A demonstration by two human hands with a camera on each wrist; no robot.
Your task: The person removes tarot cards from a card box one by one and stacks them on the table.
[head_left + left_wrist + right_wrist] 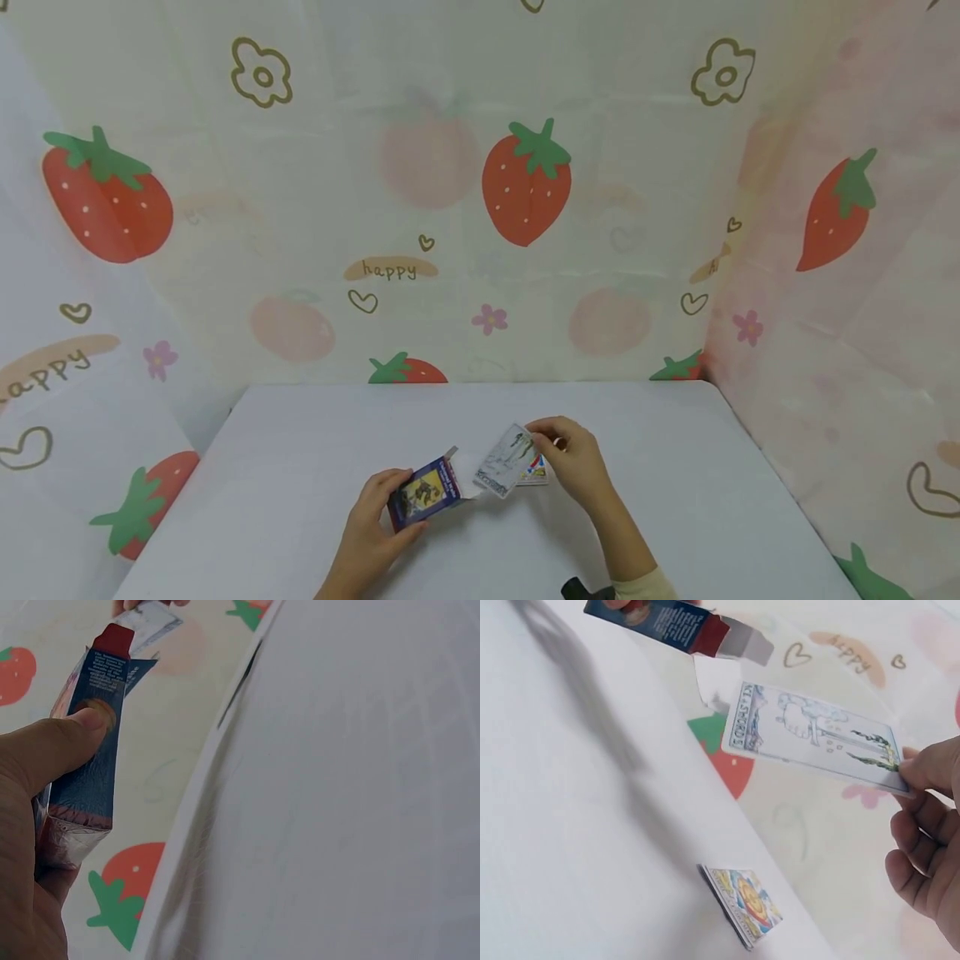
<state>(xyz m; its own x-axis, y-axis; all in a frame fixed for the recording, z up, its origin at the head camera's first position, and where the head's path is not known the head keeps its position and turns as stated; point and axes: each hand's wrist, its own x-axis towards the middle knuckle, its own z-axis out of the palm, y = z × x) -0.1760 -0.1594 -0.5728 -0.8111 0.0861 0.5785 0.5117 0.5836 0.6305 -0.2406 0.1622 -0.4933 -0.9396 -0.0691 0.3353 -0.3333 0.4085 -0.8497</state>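
My left hand (375, 508) grips a small dark blue card box (426, 493) with a yellow picture on its front. The box's end flaps stand open toward the right, and in the left wrist view my thumb lies along its narrow blue side (103, 772). With thumb and fingers, my right hand (573, 458) pinches a tarot card (817, 739) at one end; it shows a hand with a sword. The card is held tilted in the air close to the box's open end. Below it on the table lies a small stack of colourful cards (748, 906), partly covered by the held card in the head view.
A white-covered table (300, 433) spreads under both hands. Behind and beside it hang cloth sheets printed with strawberries (527, 183), flowers and hearts. A black object (585, 590) shows by the right sleeve at the bottom edge.
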